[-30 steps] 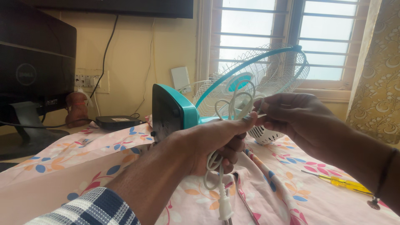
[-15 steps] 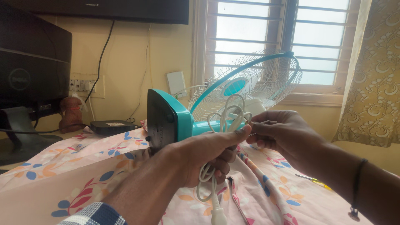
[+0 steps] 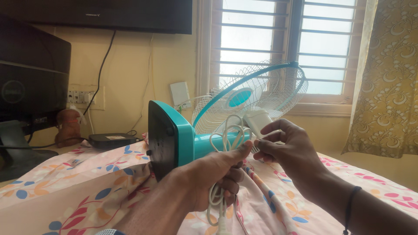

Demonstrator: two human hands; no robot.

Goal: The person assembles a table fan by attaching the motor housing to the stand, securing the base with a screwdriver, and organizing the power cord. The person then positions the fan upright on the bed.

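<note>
The left hand [image 3: 213,178] holds a closed grip around the coiled white cord [image 3: 224,143] and teal fan [image 3: 204,135] neck; the right hand [image 3: 285,148] pinches one cord loop (one fan, on the floral bed [image 3: 65,191]).

A teal table fan [image 3: 191,139] is held on its side above a floral sheet, its square base turned toward the camera and its white wire cage toward the window; a looped white cord [image 3: 224,143] is bunched against its stem
</note>
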